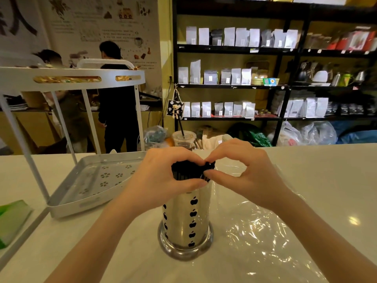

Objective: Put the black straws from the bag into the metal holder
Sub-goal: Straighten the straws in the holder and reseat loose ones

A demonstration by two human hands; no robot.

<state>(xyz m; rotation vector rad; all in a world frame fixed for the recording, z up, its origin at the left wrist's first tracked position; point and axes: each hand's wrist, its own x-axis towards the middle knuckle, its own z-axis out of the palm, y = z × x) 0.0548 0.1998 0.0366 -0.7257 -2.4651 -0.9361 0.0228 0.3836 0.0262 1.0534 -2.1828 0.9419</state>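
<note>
A tall metal holder [185, 219] with black apple-shaped cutouts stands upright on the white counter in front of me. A bundle of black straws [188, 172] sticks out of its top. My left hand [163, 180] wraps around the bundle from the left, thumb below and fingers above. My right hand [242, 170] pinches the straw tops from the right with thumb and forefinger. The clear plastic bag [265, 227] lies crumpled and flat on the counter to the right of the holder, under my right forearm.
A white two-tier metal rack [95, 180] stands at the left, with a green-and-white packet [12, 219] at the counter's left edge. An iced drink cup [184, 139] with a black straw sits behind the holder. Two persons stand beyond the rack; shelves of bags line the back.
</note>
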